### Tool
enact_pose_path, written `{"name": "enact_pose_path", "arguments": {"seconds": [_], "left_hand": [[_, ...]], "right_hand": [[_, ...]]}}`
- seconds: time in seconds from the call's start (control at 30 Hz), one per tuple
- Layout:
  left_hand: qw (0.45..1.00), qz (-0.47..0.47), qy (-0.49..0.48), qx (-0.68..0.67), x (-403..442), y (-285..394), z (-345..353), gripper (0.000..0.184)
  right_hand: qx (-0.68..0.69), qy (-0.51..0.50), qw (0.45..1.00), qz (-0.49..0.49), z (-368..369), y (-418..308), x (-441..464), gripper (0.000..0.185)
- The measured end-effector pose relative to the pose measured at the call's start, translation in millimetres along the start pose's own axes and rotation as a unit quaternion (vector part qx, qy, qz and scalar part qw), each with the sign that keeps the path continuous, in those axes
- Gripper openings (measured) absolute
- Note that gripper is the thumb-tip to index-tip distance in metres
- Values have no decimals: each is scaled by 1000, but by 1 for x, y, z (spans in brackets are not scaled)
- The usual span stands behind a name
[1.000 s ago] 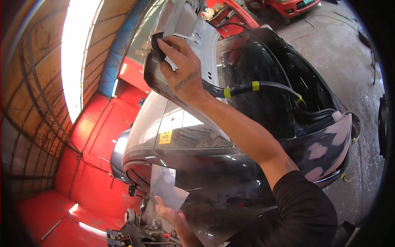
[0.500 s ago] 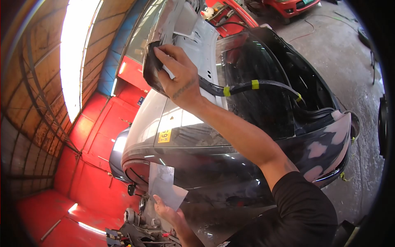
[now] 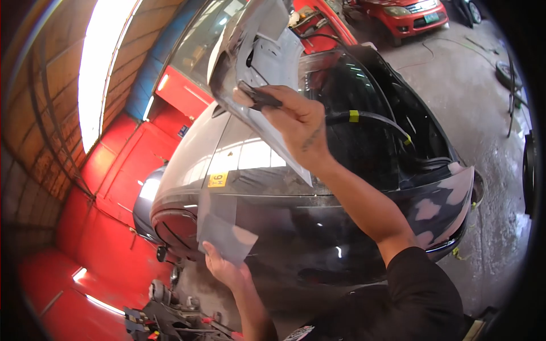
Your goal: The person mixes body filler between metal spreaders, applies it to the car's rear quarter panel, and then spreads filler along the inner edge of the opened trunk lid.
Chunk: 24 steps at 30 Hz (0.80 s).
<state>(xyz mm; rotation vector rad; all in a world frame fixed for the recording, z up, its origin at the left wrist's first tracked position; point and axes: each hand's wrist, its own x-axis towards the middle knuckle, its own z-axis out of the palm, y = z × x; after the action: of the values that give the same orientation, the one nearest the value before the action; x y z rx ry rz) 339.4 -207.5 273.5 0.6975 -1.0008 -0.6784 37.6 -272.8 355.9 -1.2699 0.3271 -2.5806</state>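
My right hand (image 3: 298,122) is raised at centre, fingers closed on a dark, flat, flexible-looking spreader (image 3: 263,98). A pale pinkish lump (image 3: 243,95) shows at the spreader's far end; whether it is putty or a fingertip is unclear. Just beyond it is the edge of a raised grey car panel (image 3: 224,85); contact cannot be made out. Lower down, my left hand (image 3: 224,270) grips thin grey plates (image 3: 219,234), thumb on the near side. One corner of the plates is pinkish, and their upper part is blurred.
A dark car body (image 3: 284,238) with bare pinkish-grey patches lies below my arms. Yellow tape (image 3: 354,116) marks a strip over its window. A red car (image 3: 406,17) stands far right, above a wet-looking floor (image 3: 478,113). Tools and parts (image 3: 170,310) lie bottom left.
My right hand has moved right and down, drawing the spreader back from the panel's edge. My left hand and its plates have shifted slightly; the view has turned a little.
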Motion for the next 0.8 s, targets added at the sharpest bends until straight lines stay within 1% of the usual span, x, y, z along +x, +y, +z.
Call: {"name": "enact_pose_path", "arguments": {"seconds": [0.03, 0.1, 0.13, 0.17, 0.23, 0.27, 0.3, 0.4, 0.43, 0.53, 0.63, 0.73, 0.77, 0.8], "left_hand": [[999, -9, -16, -30, 0, -2, 9, 49], [994, -23, -47, -94, -1, -3, 36, 49], [990, -44, -45, -126, -1, -3, 49, 48], [985, -64, -41, -158, -2, -3, 60, 48], [974, -92, -60, -197, -5, -3, 80, 48], [967, -106, -85, -214, -6, -4, 86, 46], [959, -120, -111, -231, -7, -6, 90, 45], [949, -130, -91, -272, -16, -5, 102, 45], [945, -112, -96, -293, -17, -3, 104, 49], [956, -106, -72, -263, -21, 8, 101, 49], [963, -94, -79, -239, -18, 5, 92, 47], [961, -51, -68, -265, -12, 10, 87, 44], [969, -22, -74, -236, -9, 15, 85, 44], [974, -10, -77, -213, -7, 18, 85, 44]], "right_hand": [[0, -34, 999, 37, -7, -5, -5, 34], [-45, -102, 994, 19, -17, -19, -14, 34], [-66, -137, 988, 13, -21, -28, -20, 33], [-122, -179, 976, -29, -24, -39, -24, 34], [-154, -252, 951, -90, -27, -50, -35, 36], [-166, -287, 936, -120, -27, -54, -41, 38], [-189, -312, 918, -155, -25, -58, -46, 44], [-241, -371, 865, -237, -18, -60, -60, 47], [-256, -396, 848, -244, -18, -58, -63, 48], [-306, -427, 820, -227, -19, -61, -68, 46], [-334, -463, 789, -225, -18, -69, -63, 45], [-384, -476, 763, -207, -28, -65, -57, 42], [-396, -457, 771, -199, -33, -62, -59, 41], [-398, -439, 776, -214, -32, -65, -57, 40]]}}
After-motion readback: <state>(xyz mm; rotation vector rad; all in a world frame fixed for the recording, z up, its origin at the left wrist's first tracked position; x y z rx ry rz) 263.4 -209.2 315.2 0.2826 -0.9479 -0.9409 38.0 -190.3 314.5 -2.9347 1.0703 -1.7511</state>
